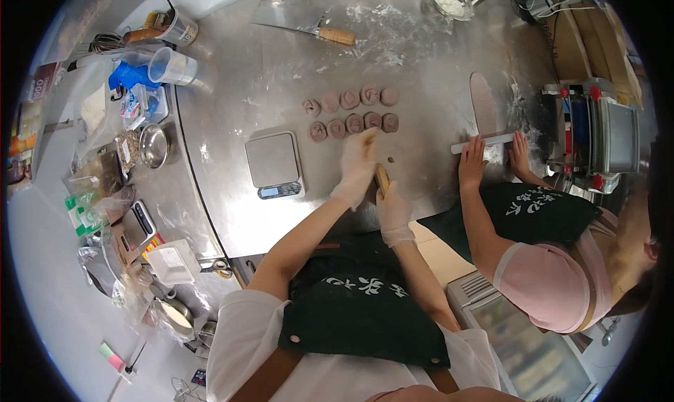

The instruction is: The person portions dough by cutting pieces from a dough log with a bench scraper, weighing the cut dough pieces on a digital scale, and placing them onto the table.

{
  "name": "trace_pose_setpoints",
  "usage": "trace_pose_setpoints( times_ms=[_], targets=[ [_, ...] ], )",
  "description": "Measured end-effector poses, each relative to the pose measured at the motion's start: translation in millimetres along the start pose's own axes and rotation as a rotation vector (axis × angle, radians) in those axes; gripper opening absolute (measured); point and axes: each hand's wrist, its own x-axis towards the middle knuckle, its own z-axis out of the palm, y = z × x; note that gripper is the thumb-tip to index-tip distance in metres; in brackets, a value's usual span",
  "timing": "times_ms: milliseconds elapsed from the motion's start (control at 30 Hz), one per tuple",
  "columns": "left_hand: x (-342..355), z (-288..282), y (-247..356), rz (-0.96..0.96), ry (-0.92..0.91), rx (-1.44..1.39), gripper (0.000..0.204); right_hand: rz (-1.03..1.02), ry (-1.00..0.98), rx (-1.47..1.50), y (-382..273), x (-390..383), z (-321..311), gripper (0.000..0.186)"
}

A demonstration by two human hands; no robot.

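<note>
Two rows of small purplish-brown dough pieces [354, 123] lie on the steel table. My left hand [357, 165], in a thin clear glove, reaches to the near row; its fingertips are at the dough pieces there, and blur hides how they are set. Closer to my body, my gloved right hand [395, 209] is closed around a tool with a wooden handle [382, 179]; its far end is hard to make out. A tiny dark scrap [390, 159] lies beside the hands. Left of my left hand stands a kitchen scale [272, 161] with nothing on its plate.
A co-worker at the right presses a white rolling pin [484, 143] onto a long dough strip [483, 104]. A wide-bladed knife [298, 19] and a flour bowl [452, 2] are at the back. Containers, a metal bowl [154, 146] and scissors [220, 266] crowd the left side.
</note>
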Motion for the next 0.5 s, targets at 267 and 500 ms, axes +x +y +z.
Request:
trace_pose_setpoints(
  times_ms=[267, 500],
  targets=[
    [-47, 16, -43, 0.116, -0.212, 0.946, 0.064, -0.012, -0.018, 0.096, -4, -4, -7, 0.020],
    [-69, -110, -47, -0.202, 0.311, -0.058, 0.044, 0.073, 0.166, 0.209, 10, -42, -21, 0.020]
  ],
)
